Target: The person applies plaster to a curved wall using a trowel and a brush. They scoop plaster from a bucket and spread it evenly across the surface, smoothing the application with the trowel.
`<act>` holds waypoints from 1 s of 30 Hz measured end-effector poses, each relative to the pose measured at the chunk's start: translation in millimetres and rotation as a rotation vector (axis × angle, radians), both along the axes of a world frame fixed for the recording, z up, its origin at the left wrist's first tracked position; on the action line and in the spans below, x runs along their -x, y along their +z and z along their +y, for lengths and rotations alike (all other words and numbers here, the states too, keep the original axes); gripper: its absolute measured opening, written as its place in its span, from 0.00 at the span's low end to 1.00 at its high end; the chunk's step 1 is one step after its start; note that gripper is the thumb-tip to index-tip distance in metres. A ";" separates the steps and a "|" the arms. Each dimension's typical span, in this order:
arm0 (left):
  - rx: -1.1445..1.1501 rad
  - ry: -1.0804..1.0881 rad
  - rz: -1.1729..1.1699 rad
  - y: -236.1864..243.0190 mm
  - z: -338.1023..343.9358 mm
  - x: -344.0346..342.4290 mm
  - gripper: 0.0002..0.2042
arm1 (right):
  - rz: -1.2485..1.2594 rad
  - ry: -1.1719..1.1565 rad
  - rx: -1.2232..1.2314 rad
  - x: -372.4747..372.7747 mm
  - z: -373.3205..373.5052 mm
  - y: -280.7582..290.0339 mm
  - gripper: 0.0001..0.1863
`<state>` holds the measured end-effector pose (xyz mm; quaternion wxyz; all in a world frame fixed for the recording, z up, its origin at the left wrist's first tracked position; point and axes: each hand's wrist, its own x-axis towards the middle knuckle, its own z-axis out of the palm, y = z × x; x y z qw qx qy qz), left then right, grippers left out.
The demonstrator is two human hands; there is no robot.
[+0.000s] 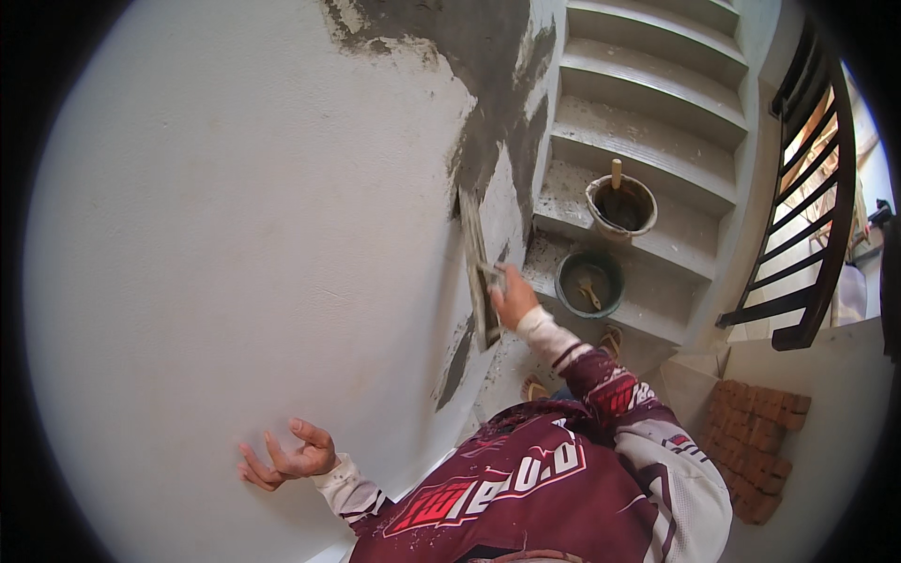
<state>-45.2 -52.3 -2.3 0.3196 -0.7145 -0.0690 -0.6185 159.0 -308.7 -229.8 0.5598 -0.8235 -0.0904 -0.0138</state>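
My right hand (511, 296) grips the handle of a long plastering float (472, 235), held upright along the wall at its corner, over patches of wet grey plaster (493, 103). Down at the lower left, my left hand (291, 455) is open with curled, spread fingers, close to or against the white wall (216, 235); contact is unclear. On the steps to the right of the float stand a cream bucket (638, 211) of dark mixture with a wooden-handled tool, and a green tub (615, 293) with a brush lying inside.
A white staircase (648, 94) climbs away, with a dark wooden railing (802, 300) at the right. Reddish bricks (751, 441) are stacked at the lower right. My sandalled feet show on the floor below the steps.
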 end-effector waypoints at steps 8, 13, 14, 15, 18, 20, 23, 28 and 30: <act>-0.006 0.009 -0.002 0.8 1.9 5.1 0.15 | 0.367 0.028 -0.148 44.0 -30.8 -19.7 0.21; -0.013 -0.007 -0.008 1.9 1.0 1.3 0.15 | 0.317 0.001 -0.307 -3.5 -49.9 -35.1 0.18; -0.010 -0.003 -0.009 1.6 1.4 2.5 0.15 | 0.372 0.019 -0.346 -9.2 -50.8 -23.8 0.18; -0.006 -0.003 -0.012 0.9 1.3 2.1 0.15 | 0.424 0.034 -0.385 -14.8 -52.2 -9.7 0.18; -0.003 0.011 -0.010 1.0 0.4 1.2 0.14 | 0.424 0.053 -0.396 -29.3 -50.4 7.2 0.18; -0.002 0.012 -0.010 0.3 1.2 1.6 0.14 | 0.409 0.059 -0.389 -37.4 -49.5 14.1 0.18; -0.005 0.010 -0.010 0.6 2.7 2.1 0.14 | 0.414 0.065 -0.309 -43.7 -46.4 28.4 0.18; -0.020 -0.001 -0.004 0.2 4.2 0.5 0.14 | 0.184 0.098 0.053 -13.0 -35.9 31.2 0.20; -0.032 -0.013 -0.008 0.7 4.8 0.4 0.15 | -0.055 0.146 0.173 4.8 -41.5 5.7 0.20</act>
